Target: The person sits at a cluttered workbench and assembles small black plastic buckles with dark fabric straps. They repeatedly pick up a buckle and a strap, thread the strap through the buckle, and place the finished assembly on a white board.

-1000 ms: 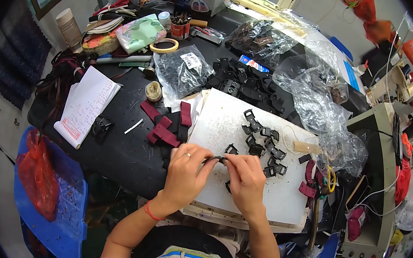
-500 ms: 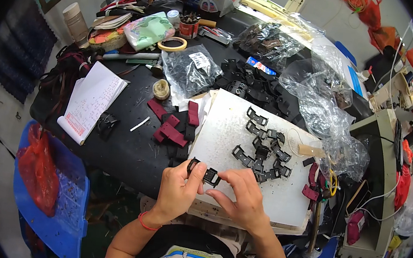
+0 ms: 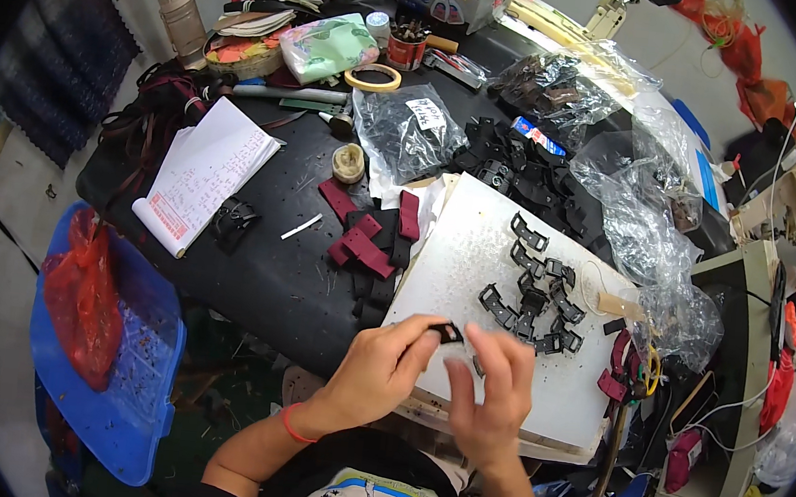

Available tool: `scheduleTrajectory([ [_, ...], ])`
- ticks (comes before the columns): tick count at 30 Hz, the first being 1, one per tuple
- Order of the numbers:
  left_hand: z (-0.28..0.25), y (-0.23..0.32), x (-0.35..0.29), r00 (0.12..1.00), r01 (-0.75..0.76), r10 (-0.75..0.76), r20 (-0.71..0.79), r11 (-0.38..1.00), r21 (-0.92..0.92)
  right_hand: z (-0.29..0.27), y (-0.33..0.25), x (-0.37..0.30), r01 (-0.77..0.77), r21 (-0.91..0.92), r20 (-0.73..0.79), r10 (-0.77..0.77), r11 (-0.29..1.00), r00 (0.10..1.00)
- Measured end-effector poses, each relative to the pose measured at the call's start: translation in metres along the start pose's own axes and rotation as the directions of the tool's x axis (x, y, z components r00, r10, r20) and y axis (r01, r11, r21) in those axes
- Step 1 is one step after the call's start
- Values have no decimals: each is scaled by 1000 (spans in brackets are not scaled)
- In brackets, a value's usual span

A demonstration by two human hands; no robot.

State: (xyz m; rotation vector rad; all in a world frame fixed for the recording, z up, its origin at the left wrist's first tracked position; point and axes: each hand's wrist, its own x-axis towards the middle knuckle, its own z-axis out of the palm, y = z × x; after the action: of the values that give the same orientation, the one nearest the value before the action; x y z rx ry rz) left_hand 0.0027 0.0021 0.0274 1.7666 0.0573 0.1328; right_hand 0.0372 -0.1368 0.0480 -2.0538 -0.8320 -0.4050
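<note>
My left hand [image 3: 382,367] pinches a small black buckle [image 3: 449,333] between thumb and fingertips, above the near edge of a white board [image 3: 448,277]. Close by on the right, my right hand [image 3: 490,392] has its thumb and fingers apart, slightly blurred by motion. A small dark bit shows beside its thumb; I cannot make out what it is. Several similar black buckles [image 3: 532,300] lie in a loose cluster on the board. Left of the board, maroon strap pieces [image 3: 360,248] rest on black strap pieces [image 3: 377,290].
Behind the board lies a heap of black parts [image 3: 529,180] beside clear plastic bags [image 3: 628,199]. An open notepad [image 3: 204,172], a tape roll [image 3: 373,77] and a small round pot [image 3: 348,162] sit on the black table [image 3: 260,283]. A blue chair [image 3: 141,377] stands at left.
The buckle in my left hand has moved slightly right and turned, so less of it shows. My right hand has shifted right, its fingers raised. The whole view has shifted a little.
</note>
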Motion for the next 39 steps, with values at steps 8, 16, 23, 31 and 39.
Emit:
scheduleTrajectory([
  [8, -16, -1, -16, 993, 68, -76, 90, 993, 98, -9, 20, -3, 124, 133, 313, -160, 983, 936],
  [16, -27, -2, -17, 974, 116, -146, 174, 979, 170, -17, 20, -4, 112, 199, 447, -192, 974, 874],
  [23, -35, 0, -11, 970, 194, -188, 154, 981, -22, -6, 30, -16, 90, 175, 249, -133, 980, 959],
  [31, -38, -62, 22, 909, -227, 399, -119, 714, 663, -10, 28, -19, -98, 153, 81, 87, 983, 993],
  [39, -56, -42, 43, 883, -240, 131, -451, 952, -193, 3, 21, -26, -424, 528, 109, 437, 736, 893],
])
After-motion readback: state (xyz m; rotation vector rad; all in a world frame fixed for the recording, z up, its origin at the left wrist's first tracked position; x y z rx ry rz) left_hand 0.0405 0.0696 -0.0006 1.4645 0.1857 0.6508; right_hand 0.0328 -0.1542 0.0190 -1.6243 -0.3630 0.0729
